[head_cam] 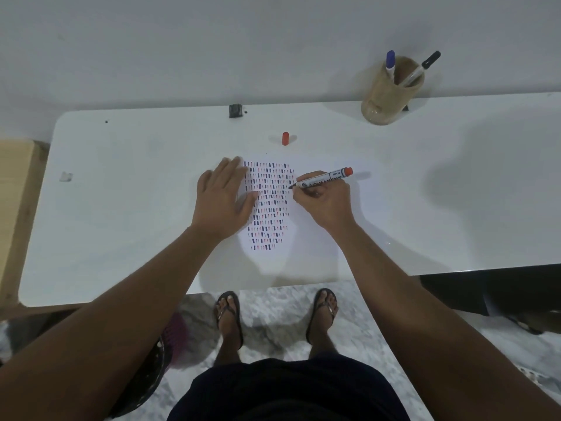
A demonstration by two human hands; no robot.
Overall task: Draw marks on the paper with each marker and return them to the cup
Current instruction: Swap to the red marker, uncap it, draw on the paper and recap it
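- Both hands are working over the paper point(306, 259) lying on the white counter point(121, 208).
- Left hand point(223, 202) is lying flat with fingers spread, palm down, pressing on the paper's left side and covering part of the rows of marks point(268, 205).
- Right hand point(326, 203) is gripping a red-ended marker point(323, 179), closed around its barrel, with the tip touching the paper at the right edge of the marks.
- Short dark blue and red strokes are filling the sheet in neat rows.
- A red cap point(285, 138) is standing on the counter just beyond the paper's far edge, apart from it.
- A tan cup point(391, 95) is sitting at the far right of the counter, well apart from the paper, holding a blue marker point(390, 63) and a black marker point(420, 71), both leaning against its rim.
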